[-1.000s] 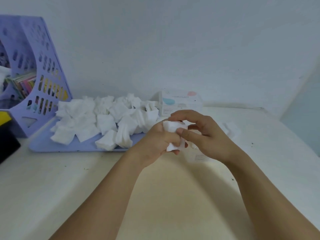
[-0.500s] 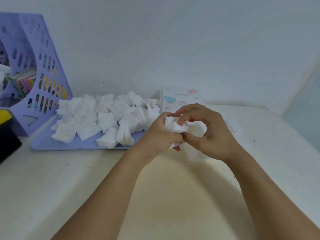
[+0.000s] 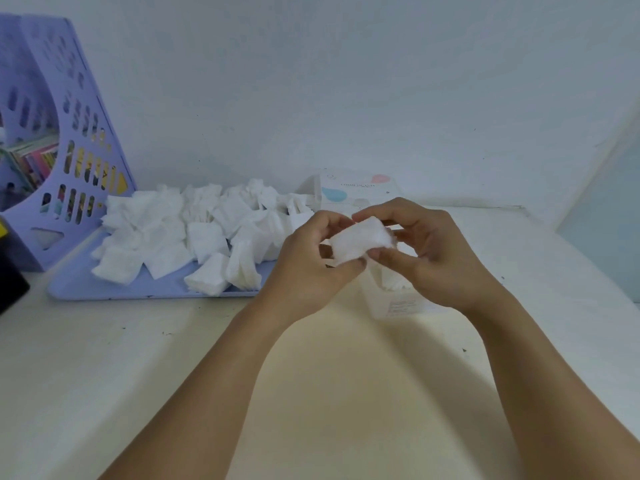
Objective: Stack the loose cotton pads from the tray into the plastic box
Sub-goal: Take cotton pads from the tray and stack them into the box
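Observation:
A small stack of white cotton pads [image 3: 360, 241] is held between both hands above the table. My left hand [image 3: 311, 268] pinches its left end and my right hand [image 3: 440, 258] pinches its right end. Just below and behind my right hand stands the clear plastic box [image 3: 398, 299], mostly hidden, with some pads inside. To the left, a lilac tray [image 3: 76, 282] carries several loose and crumpled white pads [image 3: 194, 230].
A lilac file holder [image 3: 69, 140] with books stands at the far left, with a black and yellow object [image 3: 8, 275] in front of it. A white printed lid or carton [image 3: 356, 192] stands behind my hands by the wall.
The bundle of pads has been squared up and turned sideways between both hands, and both hands have lifted slightly.

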A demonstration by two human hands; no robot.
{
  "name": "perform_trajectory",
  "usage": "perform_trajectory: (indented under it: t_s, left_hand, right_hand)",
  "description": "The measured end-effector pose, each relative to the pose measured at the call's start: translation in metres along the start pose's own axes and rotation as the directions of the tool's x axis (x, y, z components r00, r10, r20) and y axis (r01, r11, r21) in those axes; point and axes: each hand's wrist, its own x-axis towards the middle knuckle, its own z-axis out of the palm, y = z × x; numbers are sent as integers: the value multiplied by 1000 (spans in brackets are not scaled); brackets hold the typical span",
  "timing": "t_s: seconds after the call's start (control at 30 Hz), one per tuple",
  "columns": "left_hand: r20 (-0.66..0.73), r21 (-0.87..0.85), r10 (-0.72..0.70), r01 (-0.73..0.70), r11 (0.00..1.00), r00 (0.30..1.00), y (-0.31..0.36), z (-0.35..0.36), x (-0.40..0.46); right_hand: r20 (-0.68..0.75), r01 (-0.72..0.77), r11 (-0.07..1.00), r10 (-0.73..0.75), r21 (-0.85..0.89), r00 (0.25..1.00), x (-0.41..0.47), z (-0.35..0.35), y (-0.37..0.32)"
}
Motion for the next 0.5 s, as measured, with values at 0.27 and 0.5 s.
perform_trajectory:
  t_s: [0.27, 0.5]
  left_hand:
    - [-183, 311, 287, -221, 924, 940, -1, 20, -7]
    - [-131, 37, 132, -128, 991, 983, 1, 25, -7]
  right_hand:
    - [7, -190, 967, 192, 168, 981, -2, 30, -12]
    - [-197, -100, 992, 114, 79, 974, 1, 35, -6]
